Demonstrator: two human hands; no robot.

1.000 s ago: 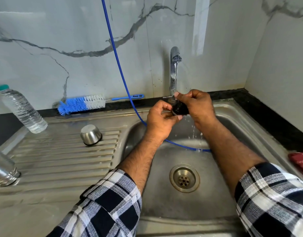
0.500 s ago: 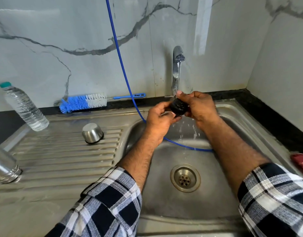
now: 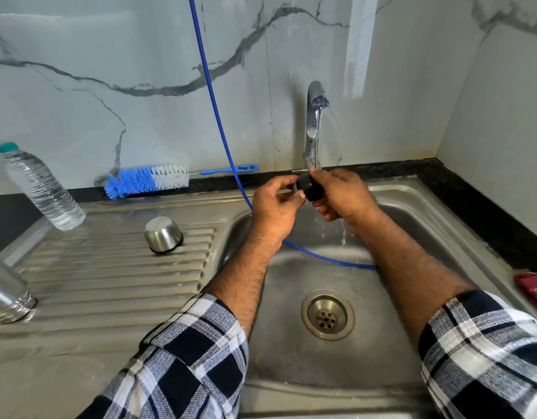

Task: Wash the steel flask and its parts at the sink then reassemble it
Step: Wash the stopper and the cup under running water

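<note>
step: black stopper [image 3: 311, 189] being rinsed under tap [image 3: 315, 122] over sink [image 3: 412, 201] | right hand [image 3: 343, 195] fingers curled round it, left hand [image 3: 276, 204] pinching its edge | flask [image 3: 7, 294] and steel cup [image 3: 163, 234] set on drainboard [image 3: 110, 267] | next: stopper to be turned, grip kept firm since wet

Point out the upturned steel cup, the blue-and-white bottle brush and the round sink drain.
upturned steel cup [image 3: 163, 234], head view, its side wall
blue-and-white bottle brush [image 3: 146, 181], head view, its bristles
round sink drain [image 3: 327, 315], head view, its strainer
</note>
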